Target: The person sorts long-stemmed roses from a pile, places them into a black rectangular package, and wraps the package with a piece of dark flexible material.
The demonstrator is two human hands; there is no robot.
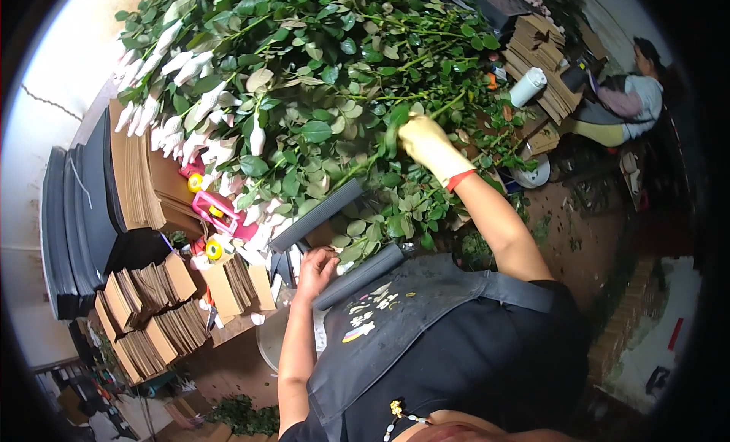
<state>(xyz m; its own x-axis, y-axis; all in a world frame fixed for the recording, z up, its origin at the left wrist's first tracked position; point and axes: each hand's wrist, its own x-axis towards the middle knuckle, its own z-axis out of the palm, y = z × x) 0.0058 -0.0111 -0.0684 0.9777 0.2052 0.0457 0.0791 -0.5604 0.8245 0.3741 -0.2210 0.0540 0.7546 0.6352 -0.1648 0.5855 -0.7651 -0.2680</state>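
Note:
A large heap of leafy rose stems (327,77) fills the bench before me, with white-sleeved buds (201,107) toward the left. My right hand (430,144), in a pale yellow glove, reaches into the stems. Its fingers are closed round a green leafy stem (450,107). My bare left hand (318,271) is nearer my body, between two dark padded bars (319,214). The fingers of that hand are curled, and whatever may be in them is hidden. Close beside it lies a dark-bladed tool, perhaps scissors (283,268).
Folded cardboard stacks (156,290) and dark sheets (76,221) stand at the left. A pink tape dispenser (220,214) and a yellow tape roll (214,249) lie near the buds. At the far right, a person (635,96) sits beside cardboard and a white roll (528,86).

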